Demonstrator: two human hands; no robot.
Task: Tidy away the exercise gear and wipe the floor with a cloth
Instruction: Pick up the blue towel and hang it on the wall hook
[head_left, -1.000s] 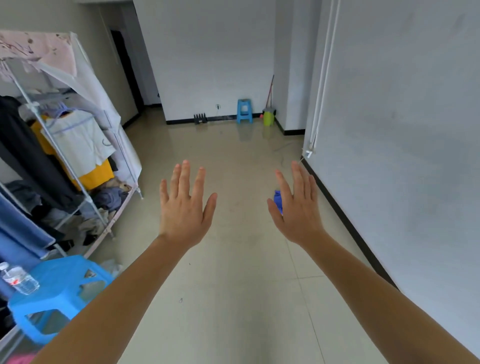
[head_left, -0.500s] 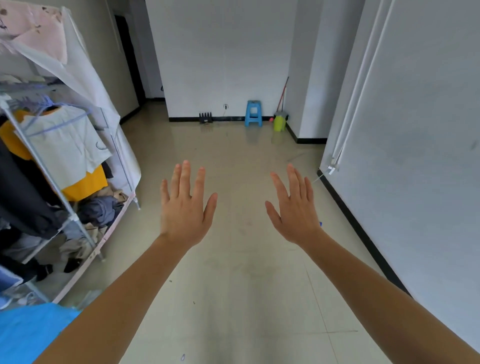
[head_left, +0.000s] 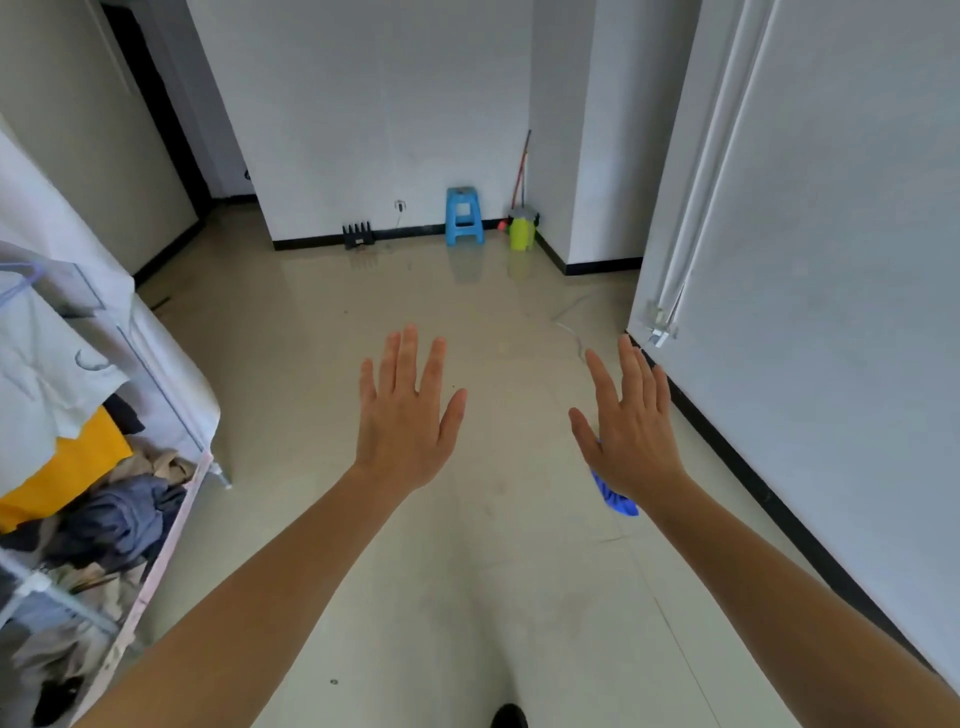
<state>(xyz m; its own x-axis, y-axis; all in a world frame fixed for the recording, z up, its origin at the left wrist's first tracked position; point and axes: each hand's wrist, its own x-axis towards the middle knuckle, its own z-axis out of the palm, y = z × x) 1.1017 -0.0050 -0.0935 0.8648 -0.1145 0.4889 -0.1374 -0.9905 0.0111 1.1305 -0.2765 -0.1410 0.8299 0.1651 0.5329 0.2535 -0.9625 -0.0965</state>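
Both arms reach out in front of me over the tiled floor (head_left: 467, 597). My left hand (head_left: 408, 415) is held flat with straight, spread fingers and holds nothing. My right hand (head_left: 628, 431) is likewise flat and empty. A bright blue object (head_left: 615, 499) lies on the floor behind my right wrist; most of it is hidden, so I cannot tell what it is. A black grip-like piece of gear (head_left: 357, 235) stands by the far wall.
A clothes rack (head_left: 104, 441) with a white cover and piled clothes fills the left side. A white wall with a black skirting (head_left: 779, 499) runs along the right. A blue stool (head_left: 462, 215), a green bucket (head_left: 522, 234) and a broom stand at the far wall.
I have moved forward down the room; the rack and near blue stool slid back out of view. Both hands keep their flat pose. The blue object now shows below my right wrist.
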